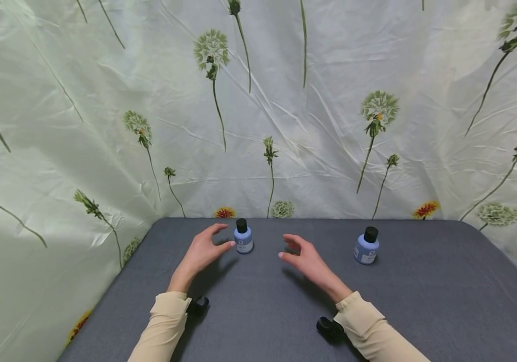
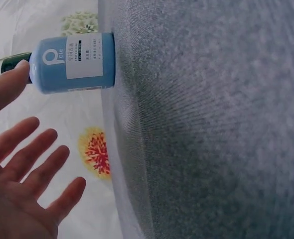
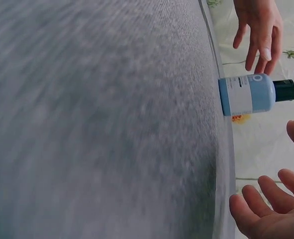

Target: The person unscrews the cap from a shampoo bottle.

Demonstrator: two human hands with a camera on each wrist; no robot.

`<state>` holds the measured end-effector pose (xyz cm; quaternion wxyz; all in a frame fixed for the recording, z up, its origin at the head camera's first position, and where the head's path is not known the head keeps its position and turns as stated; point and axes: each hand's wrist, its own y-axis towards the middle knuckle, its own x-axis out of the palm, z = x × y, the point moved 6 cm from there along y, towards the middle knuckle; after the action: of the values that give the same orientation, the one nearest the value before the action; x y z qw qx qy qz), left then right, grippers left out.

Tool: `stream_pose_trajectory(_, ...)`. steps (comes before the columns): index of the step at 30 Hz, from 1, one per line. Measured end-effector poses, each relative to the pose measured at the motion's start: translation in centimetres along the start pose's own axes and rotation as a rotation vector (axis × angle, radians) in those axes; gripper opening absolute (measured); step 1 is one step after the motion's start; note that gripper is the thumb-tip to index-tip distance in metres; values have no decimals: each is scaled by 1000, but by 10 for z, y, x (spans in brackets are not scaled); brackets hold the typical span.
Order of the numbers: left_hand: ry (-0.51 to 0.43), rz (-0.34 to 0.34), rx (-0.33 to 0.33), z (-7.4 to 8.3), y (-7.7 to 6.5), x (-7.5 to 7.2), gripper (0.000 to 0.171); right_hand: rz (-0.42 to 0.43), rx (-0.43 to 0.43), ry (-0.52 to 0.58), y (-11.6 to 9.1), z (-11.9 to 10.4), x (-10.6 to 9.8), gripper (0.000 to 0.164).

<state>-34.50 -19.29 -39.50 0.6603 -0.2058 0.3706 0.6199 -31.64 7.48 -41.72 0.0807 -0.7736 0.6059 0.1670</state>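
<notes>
Two small blue bottles with black caps and white labels stand upright on a dark grey table. The left bottle [image 1: 243,240] is at the back, left of centre; my left hand [image 1: 206,249] is just to its left, thumb and fingers spread apart. In the left wrist view the thumb overlaps the cap of that bottle [image 2: 72,62]; whether it touches cannot be told. My right hand [image 1: 305,259] hovers above the table between the bottles, fingers loosely bent with nothing in them. The right bottle [image 1: 367,246] stands beyond it to the right, apart from both hands.
A dark grey cloth covers the table [image 1: 258,311]. Behind it and along the sides hangs a pale curtain [image 1: 321,125] printed with dandelions and flowers. Black wrist devices [image 1: 329,329] sit under both beige sleeves [image 1: 371,327].
</notes>
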Motion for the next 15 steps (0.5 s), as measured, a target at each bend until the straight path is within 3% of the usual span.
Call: stream_pose_trajectory(15,-135,28,54,2,16,6,61,24,-23,20,25,-7,29,53)
